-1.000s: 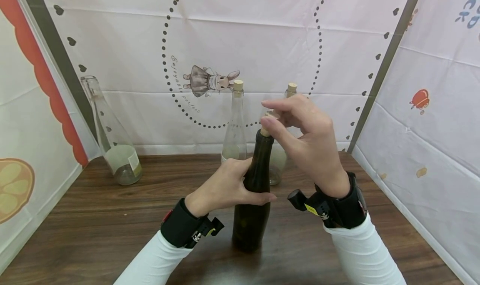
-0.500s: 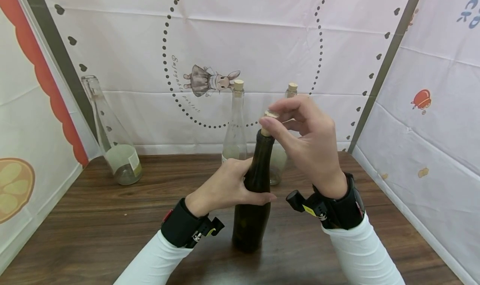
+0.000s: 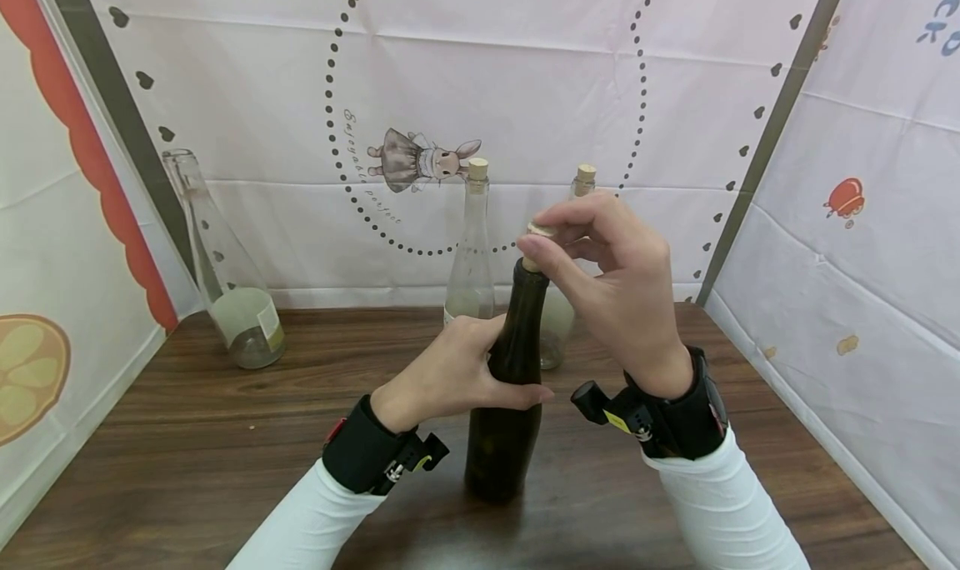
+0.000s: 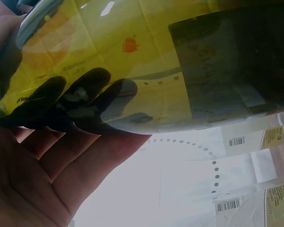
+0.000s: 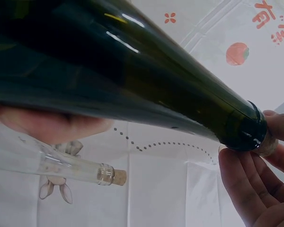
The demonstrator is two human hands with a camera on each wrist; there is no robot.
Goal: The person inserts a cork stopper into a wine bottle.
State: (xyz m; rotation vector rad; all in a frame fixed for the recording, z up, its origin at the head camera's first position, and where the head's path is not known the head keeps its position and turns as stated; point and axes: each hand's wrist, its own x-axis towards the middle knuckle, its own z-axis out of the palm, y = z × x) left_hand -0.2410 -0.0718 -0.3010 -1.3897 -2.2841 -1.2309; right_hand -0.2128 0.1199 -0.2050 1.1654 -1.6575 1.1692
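A dark green glass bottle (image 3: 507,437) stands on the table in front of me, leaning slightly to the right. My left hand (image 3: 453,374) grips it around the shoulder, thumb across the near side. Through the glass in the left wrist view, the fingers show wrapped behind the bottle (image 4: 146,61). At the mouth sits a pale cork (image 3: 542,230), partly hidden by fingers. My right hand (image 3: 622,282) pinches this cork between thumb and fingertips from the right. The right wrist view shows the cork (image 5: 269,145) in the bottle's mouth, part of it outside the rim.
Behind the green bottle stand two corked clear bottles, one clear bottle (image 3: 470,278) on the left and another (image 3: 553,328) partly hidden by my right hand. An uncorked clear bottle (image 3: 243,320) stands at the far left. Printed cloth walls (image 3: 300,220) enclose the wooden table (image 3: 187,462).
My right index finger has come down onto the cork, and the right hand has shifted slightly, uncovering the cork's top. The left hand and the green bottle stay in place.
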